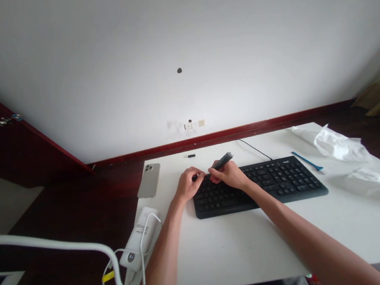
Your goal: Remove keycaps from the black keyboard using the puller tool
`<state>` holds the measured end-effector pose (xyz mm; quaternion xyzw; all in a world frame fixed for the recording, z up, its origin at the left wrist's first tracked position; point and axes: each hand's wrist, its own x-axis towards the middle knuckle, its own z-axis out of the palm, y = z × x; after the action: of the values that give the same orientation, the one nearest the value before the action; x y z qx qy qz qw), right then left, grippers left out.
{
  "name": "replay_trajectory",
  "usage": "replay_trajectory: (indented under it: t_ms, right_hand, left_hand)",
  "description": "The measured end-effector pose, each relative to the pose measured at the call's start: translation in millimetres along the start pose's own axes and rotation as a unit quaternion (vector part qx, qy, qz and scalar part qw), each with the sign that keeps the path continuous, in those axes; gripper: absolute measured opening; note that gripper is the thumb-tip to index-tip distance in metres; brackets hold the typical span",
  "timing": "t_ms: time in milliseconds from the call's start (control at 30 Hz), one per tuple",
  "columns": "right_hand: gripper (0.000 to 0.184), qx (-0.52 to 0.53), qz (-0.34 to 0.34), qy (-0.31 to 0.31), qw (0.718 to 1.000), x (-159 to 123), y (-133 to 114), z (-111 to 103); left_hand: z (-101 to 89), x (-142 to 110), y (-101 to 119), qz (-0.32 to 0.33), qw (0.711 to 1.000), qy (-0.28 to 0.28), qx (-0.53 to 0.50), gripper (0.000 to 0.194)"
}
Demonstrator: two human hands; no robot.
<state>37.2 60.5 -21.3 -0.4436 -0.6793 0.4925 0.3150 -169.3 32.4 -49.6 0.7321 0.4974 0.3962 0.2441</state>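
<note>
A black keyboard (284, 180) lies on the white table (237, 251). Both my hands are at its far left corner. My right hand (230, 174) is closed around a dark pen-like tool (222, 160), whose tip points down at the top-left keys. My left hand (189, 184) rests at the keyboard's upper left edge with fingers curled in a pinch; what it holds is too small to make out.
A phone (149, 180) lies face down at the table's left. A white power bank with a white cable (138, 236) sits at the left edge. A blue tool (307, 160) and crumpled white plastic (339, 144) lie to the right. A small black part (191, 156) lies near the far edge.
</note>
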Motion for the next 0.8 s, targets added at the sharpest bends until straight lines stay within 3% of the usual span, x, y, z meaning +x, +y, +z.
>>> replay_trajectory:
  t_ms: [133,333,533,633,800]
  right_hand:
    - [0.022,-0.009,0.045,0.018,0.999,0.7,-2.3,0.9]
    - [0.02,-0.043,-0.025,0.02,0.999,-8.0,-10.9,5.4]
    - [0.023,0.064,0.058,0.003,0.996,3.1,8.2,4.9]
    - [0.025,0.062,0.068,0.004,0.996,6.7,12.8,3.4]
    - [0.026,-0.011,-0.022,-0.019,1.0,-1.2,2.8,2.5]
  left_hand:
    - [0.3,0.0,-1.0,-0.001,1.0,-0.004,-0.006,0.024]
    - [1.0,-0.3,-2.8,-0.004,1.0,-0.004,-0.014,0.027]
    - [0.2,-0.6,-0.1,-0.004,1.0,-0.002,-0.024,0.023]
    - [-0.6,-0.9,1.3,-0.003,1.0,-0.005,-0.024,0.023]
    - [-0.8,-0.8,-1.4,-0.005,1.0,-0.005,-0.013,0.024]
